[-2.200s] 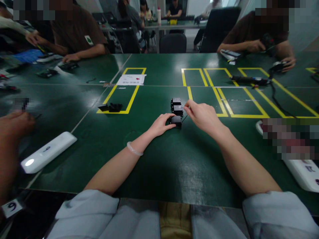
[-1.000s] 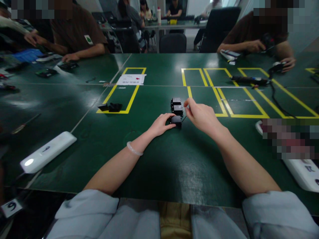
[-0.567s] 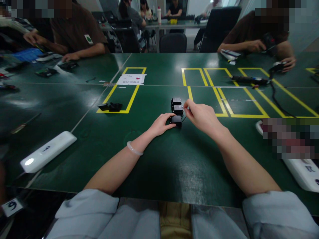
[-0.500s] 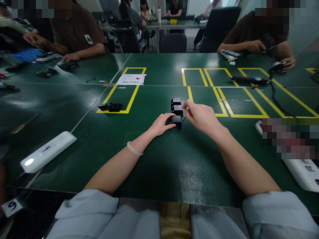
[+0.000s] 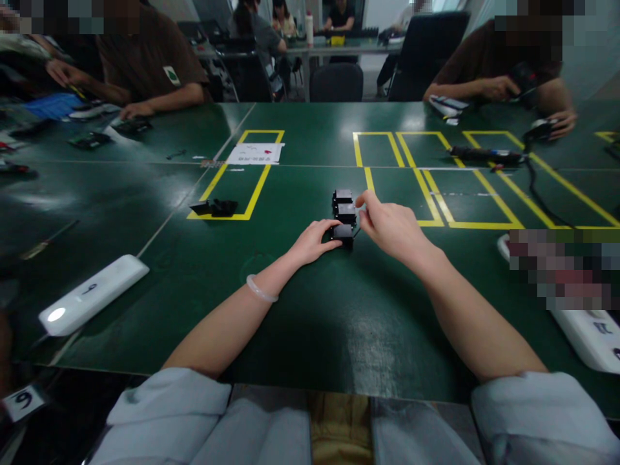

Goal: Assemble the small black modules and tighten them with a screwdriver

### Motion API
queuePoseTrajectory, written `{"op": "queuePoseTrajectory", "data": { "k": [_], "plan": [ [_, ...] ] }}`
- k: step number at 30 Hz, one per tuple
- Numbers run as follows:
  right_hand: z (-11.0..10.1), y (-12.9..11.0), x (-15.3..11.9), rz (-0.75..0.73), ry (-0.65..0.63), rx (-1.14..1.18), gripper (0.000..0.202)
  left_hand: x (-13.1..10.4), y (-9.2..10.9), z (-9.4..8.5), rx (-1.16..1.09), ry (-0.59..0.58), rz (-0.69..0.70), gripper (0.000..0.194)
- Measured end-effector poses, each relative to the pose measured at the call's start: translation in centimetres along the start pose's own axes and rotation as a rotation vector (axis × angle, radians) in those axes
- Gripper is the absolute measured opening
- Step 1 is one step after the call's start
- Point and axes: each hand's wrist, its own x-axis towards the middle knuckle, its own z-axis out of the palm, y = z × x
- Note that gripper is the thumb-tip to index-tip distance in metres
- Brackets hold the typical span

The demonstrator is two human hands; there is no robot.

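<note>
Three small black box-shaped blocks stand in a row on the green table (image 5: 290, 310), the far block (image 5: 343, 194) and the middle block (image 5: 345, 210) lined up behind the near block (image 5: 343, 232). My left hand (image 5: 312, 244) grips the near block from the left, fingers behind it and thumb in front. To the right of the blocks, my right hand (image 5: 385, 223) is closed in a pinch. A thin dark rod (image 5: 357, 231) shows below its fingertips, close to the near block's right side; its upper part is hidden by the fingers.
Yellow tape outlines (image 5: 429, 197) mark the table. A black folded piece (image 5: 214, 207) and a white paper (image 5: 256, 154) lie left. White power-bank-like bars (image 5: 94, 294) flank both arms. A black stick-like device (image 5: 484, 155) lies right. Two people work across the table.
</note>
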Motion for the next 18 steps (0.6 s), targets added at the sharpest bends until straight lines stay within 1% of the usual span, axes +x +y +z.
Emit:
{"op": "queuePoseTrajectory", "data": {
  "k": [5, 8, 10, 14, 18],
  "plan": [
    [-0.11, 0.06, -0.01, -0.013, -0.011, 0.017, 0.035, -0.02, 0.00, -0.03, 0.000, -0.013, -0.006, 0.044],
    [-0.06, 0.12, 0.01, -0.009, -0.031, -0.011, 0.038, -0.02, 0.10, -0.07, 0.003, -0.013, -0.005, 0.043],
    [-0.01, 0.13, 0.02, -0.005, -0.037, -0.024, 0.037, -0.02, 0.14, -0.09, 0.007, -0.015, -0.012, 0.043],
    [0.05, 0.22, -0.02, -0.023, -0.004, -0.005, 0.031, -0.03, 0.09, -0.09, 0.010, -0.018, -0.016, 0.043],
    [0.07, 0.33, -0.06, -0.036, 0.009, 0.009, 0.029, -0.03, -0.01, -0.06, 0.005, -0.011, -0.005, 0.043]
  ]
}}
